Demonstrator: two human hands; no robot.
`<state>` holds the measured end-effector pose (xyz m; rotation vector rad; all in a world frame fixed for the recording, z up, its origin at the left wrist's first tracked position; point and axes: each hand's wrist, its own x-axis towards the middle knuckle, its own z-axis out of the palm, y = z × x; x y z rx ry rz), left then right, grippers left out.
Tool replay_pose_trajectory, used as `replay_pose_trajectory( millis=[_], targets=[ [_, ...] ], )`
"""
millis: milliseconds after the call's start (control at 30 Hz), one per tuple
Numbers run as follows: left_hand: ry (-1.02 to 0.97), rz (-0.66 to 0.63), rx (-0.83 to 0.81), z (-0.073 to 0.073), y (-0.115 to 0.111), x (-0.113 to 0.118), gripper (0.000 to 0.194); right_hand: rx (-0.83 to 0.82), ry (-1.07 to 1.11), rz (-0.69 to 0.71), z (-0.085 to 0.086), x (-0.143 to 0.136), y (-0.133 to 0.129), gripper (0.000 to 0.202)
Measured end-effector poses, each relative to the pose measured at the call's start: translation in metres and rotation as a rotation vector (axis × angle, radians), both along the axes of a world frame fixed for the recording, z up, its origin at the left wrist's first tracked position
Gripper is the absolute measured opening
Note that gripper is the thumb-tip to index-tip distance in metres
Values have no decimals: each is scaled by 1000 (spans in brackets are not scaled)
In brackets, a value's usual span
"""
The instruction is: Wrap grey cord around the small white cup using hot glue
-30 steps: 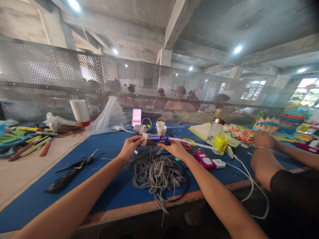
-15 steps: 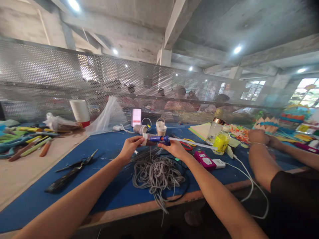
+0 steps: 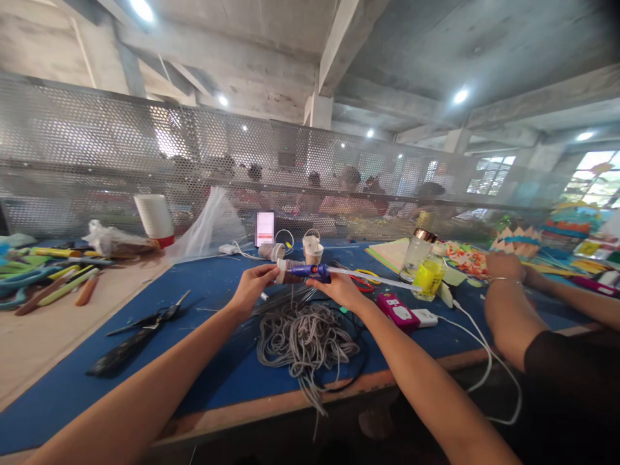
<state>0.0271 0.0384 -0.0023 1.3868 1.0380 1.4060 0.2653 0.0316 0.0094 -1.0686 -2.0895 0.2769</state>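
My left hand is closed on a small white paper cup lying on its side, its wall wrapped with grey-brown cord. In my right hand is a blue hot glue gun, a long clear glue stick jutting from its back to the right. The gun's nozzle end meets the cord-wrapped part of the cup; whether it touches is too small to tell. Below both hands lies a loose heap of grey cord. Just behind stand a small white bucket-like cup with a handle and another cord-wrapped cup on its side.
Black-handled scissors lie left on the blue mat. A phone stands at the back. A glass jar, a yellow-labelled bottle and a magenta power strip are right, beside a co-worker's arms. Stacked cups stand left.
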Motion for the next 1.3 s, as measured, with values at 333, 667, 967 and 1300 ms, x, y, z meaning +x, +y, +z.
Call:
replay_pose_trajectory(
  millis=[333, 667, 967, 1300],
  targets=[
    [10, -27, 12, -2, 2, -1, 37, 39, -21, -26, 3, 0, 0, 41],
    [14, -33, 12, -2, 1, -1, 38, 38, -44, -55, -1, 2, 2, 42],
    [22, -25, 1, -4, 2, -1, 36, 39, -33, -57, 1, 2, 2, 41],
    [-4, -40, -2, -5, 3, -1, 39, 61, -46, -85, 1, 2, 2, 42]
  ],
)
